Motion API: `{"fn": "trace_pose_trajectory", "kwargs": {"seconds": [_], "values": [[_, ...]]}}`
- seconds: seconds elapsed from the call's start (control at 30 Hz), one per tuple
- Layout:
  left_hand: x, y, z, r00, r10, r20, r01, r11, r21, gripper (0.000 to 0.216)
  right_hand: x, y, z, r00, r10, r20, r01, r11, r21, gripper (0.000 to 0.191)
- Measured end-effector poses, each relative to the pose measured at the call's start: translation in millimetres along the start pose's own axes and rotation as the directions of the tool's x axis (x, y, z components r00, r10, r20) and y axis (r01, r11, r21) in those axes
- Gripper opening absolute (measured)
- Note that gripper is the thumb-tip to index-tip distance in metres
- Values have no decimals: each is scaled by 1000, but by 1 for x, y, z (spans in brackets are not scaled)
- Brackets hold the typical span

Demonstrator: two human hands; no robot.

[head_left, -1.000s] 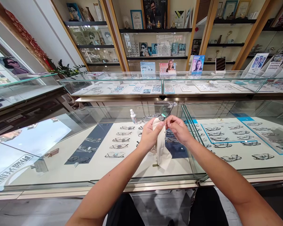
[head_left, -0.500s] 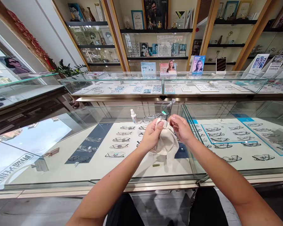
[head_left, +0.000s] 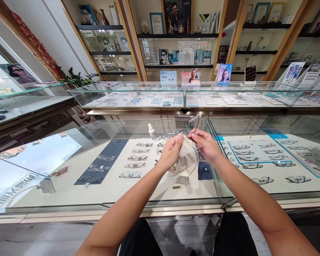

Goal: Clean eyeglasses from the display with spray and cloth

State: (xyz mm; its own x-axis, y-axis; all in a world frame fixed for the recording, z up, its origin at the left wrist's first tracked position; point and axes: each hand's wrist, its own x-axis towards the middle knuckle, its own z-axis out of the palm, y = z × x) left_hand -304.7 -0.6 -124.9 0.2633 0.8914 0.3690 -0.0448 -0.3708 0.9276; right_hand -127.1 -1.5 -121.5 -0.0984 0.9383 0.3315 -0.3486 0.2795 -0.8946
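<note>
Over the glass counter my left hand point(head_left: 172, 151) is closed on a cream cleaning cloth point(head_left: 188, 160), its thumb pressing the top fold. The cloth drapes down between my hands with a loose corner hanging. My right hand point(head_left: 204, 144) pinches a pair of eyeglasses point(head_left: 192, 124) near the cloth's upper edge. One thin-rimmed lens sticks up above my fingers; the other part of the glasses is hidden by the cloth and hands. A white spray bottle point(head_left: 151, 132) stands upright on the glass, left of and beyond my left hand.
Beneath the glass top, rows of eyeglass frames point(head_left: 130, 174) lie on a white base, some on a dark blue strip point(head_left: 100, 163). A seam point(head_left: 216, 160) between two glass cases runs right of my hands. A second display case point(head_left: 133, 94) stands behind, with shelves beyond.
The lens has tilted and shifted slightly to the right and lower. My right hand has closed in on the glasses, and the cloth's hanging part has swung a little left.
</note>
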Motion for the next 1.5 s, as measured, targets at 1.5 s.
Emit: {"fn": "trace_pose_trajectory", "kwargs": {"seconds": [1.5], "values": [[3, 19, -20, 987, -34, 159, 67, 976, -208, 58, -6, -14, 0, 937, 216, 277, -212, 976, -42, 38]]}}
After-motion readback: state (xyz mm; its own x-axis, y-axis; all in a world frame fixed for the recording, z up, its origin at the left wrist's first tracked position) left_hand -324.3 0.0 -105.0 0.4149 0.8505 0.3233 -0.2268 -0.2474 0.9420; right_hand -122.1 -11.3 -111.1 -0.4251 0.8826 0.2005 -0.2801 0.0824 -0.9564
